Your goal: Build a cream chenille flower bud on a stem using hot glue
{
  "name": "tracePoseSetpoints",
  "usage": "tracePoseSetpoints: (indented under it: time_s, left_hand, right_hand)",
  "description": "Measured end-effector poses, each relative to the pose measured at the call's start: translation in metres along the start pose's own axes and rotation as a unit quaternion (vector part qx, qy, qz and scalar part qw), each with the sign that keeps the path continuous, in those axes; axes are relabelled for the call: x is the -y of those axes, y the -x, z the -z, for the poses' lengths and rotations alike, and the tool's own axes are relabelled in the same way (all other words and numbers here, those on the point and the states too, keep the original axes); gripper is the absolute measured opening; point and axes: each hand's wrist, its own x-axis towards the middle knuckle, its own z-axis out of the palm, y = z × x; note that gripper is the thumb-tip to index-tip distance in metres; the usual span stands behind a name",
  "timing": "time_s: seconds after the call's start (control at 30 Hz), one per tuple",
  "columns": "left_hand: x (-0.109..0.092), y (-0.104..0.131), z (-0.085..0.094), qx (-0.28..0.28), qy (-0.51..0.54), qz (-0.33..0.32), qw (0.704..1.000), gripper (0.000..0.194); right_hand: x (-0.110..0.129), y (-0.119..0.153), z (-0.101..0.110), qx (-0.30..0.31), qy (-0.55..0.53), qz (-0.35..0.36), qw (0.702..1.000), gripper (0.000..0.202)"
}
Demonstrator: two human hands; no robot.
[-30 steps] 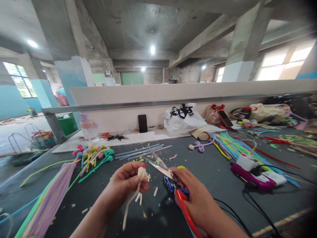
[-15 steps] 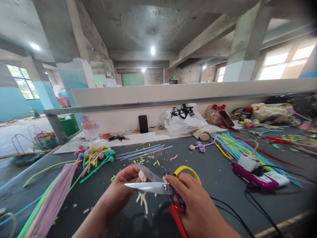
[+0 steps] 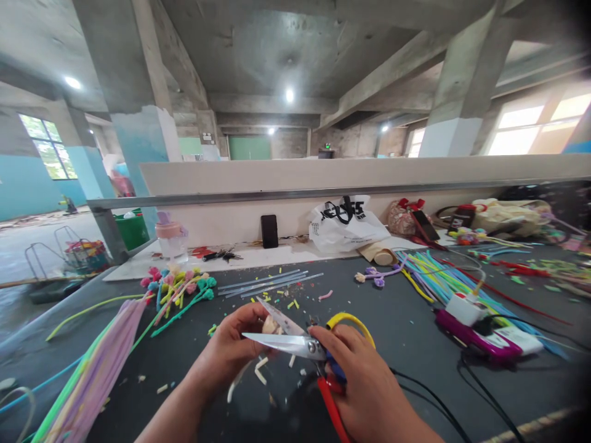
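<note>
Scissors (image 3: 295, 346) with silver blades, one yellow handle loop and one red, are in my right hand (image 3: 353, 363), its fingers wrapped round the handles. Their blades are parted and point left. My left hand (image 3: 233, 338) pinches a small cream piece (image 3: 272, 326), partly hidden behind the blades. Below the blades, cream offcuts (image 3: 261, 371) lie on the dark table (image 3: 207, 394), and a pale strand (image 3: 235, 384) hangs or lies beneath my left hand.
Fuzzy stems (image 3: 101, 363) and pompom flowers (image 3: 178, 289) lie at left. Clear sticks (image 3: 270, 283) are beyond my hands. More stems (image 3: 429, 277), a purple power bank (image 3: 480, 338) and black cables are at right. A phone (image 3: 269, 231) and white bag (image 3: 346, 224) stand behind.
The cream piece has turned in my left hand. Cream strips that were below the blades now lie separately on the table. The view has shifted slightly.
</note>
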Motion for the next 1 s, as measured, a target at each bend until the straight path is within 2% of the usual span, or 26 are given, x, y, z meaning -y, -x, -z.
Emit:
tracePoseSetpoints:
  time_s: [0.1, 0.33, 0.5, 0.6, 0.8, 1.0]
  left_hand:
    - [0.003, 0.001, 0.001, 0.016, -0.006, 0.007, 1.000, 0.024]
    - [0.005, 0.001, -0.002, -0.003, 0.013, 0.021, 1.000, 0.028]
    - [0.001, -0.003, -0.004, -0.080, 0.034, 0.009, 0.996, 0.032]
    - [-0.001, -0.004, -0.006, -0.108, 0.042, 0.017, 0.993, 0.034]
    - [0.003, -0.004, -0.002, -0.126, 0.021, -0.002, 0.992, 0.033]
    - [0.004, -0.002, 0.003, -0.107, -0.015, -0.026, 0.994, 0.043]
  right_hand:
    - [0.000, 0.001, -0.001, 0.008, -0.005, -0.014, 1.000, 0.062]
    - [0.002, -0.001, 0.002, 0.018, -0.051, -0.055, 0.997, 0.059]
    - [-0.004, -0.008, 0.002, 0.020, -0.161, -0.149, 0.975, 0.053]
    - [-0.008, -0.010, 0.005, 0.016, -0.187, -0.182, 0.965, 0.052]
    - [-0.014, -0.007, 0.010, -0.024, -0.106, -0.164, 0.980, 0.049]
    - [-0.015, -0.003, 0.008, -0.002, -0.061, -0.142, 0.988, 0.051]
